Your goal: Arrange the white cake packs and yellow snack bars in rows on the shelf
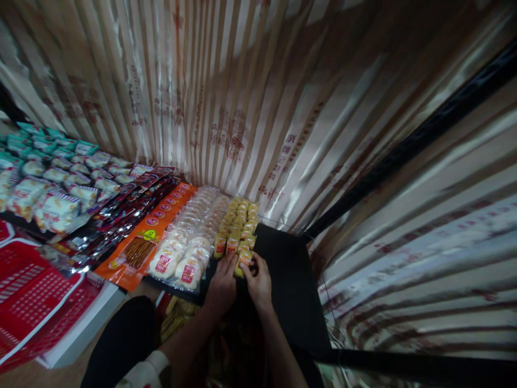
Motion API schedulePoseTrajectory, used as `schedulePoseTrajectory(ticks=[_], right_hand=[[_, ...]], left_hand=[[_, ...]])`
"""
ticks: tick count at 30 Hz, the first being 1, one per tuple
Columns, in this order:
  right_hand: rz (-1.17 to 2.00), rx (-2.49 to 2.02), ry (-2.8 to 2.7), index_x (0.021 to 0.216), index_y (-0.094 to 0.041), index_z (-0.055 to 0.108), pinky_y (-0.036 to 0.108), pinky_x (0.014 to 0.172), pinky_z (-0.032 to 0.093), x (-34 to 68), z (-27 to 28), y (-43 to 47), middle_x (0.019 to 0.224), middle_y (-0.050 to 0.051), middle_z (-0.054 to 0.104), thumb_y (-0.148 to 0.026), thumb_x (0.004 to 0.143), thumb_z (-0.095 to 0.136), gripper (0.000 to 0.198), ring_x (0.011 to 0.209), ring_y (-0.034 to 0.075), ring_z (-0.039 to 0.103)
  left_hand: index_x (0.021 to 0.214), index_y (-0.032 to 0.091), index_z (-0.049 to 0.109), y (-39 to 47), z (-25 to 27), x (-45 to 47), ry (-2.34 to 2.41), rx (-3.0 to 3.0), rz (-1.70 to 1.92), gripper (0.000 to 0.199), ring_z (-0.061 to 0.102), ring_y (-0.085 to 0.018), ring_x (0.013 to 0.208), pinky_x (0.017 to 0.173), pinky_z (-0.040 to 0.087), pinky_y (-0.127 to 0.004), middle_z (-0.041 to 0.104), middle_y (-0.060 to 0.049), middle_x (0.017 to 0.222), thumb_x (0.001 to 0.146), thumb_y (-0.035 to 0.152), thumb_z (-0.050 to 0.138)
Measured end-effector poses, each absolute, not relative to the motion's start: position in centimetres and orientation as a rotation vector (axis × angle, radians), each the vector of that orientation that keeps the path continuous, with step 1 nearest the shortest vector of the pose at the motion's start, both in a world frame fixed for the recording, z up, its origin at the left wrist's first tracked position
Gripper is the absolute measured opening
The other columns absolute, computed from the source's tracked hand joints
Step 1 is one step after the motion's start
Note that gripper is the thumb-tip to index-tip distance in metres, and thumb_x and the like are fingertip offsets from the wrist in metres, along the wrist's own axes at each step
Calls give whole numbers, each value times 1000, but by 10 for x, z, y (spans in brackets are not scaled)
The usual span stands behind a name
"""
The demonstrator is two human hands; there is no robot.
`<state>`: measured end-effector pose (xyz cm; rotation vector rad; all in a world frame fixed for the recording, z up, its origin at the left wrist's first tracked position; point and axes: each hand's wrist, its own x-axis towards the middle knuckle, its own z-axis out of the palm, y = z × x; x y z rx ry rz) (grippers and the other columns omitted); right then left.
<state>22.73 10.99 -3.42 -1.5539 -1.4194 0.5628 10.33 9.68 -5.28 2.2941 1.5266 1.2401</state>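
Small yellow snack packets (237, 218) with red-and-white labels stand in short rows on the black shelf (288, 280). At the front of the right row, a yellow snack packet (243, 262) is between my two hands. My left hand (223, 283) has its fingers together against the packet's left side, close to the front of the middle row. My right hand (259, 281) grips the same packet from the right, with the thumb on its front. The far side of the packet and some fingertips are hidden.
Left of the yellow packets lie clear-wrapped round white cakes (189, 269), an orange stick-snack bag (135, 250), dark red shiny packs (131, 207) and white snack bags (56, 210). A red basket (32, 293) is at lower left. A black post (404, 156) slants before the striped curtain (242, 108).
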Motion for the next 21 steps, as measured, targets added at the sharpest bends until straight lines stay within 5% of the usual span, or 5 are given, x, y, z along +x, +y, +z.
schedulePoseTrajectory(ticks=[21], right_hand=[[457, -1428, -1509, 115, -18, 52, 34, 77, 53, 220, -35, 103, 114, 13, 51, -36, 83, 47, 37, 102, 21, 52]], left_hand=[[108, 13, 51, 95, -45, 101, 1546, 2151, 1359, 37, 53, -19, 104, 93, 46, -37, 58, -10, 108, 76, 5, 35]])
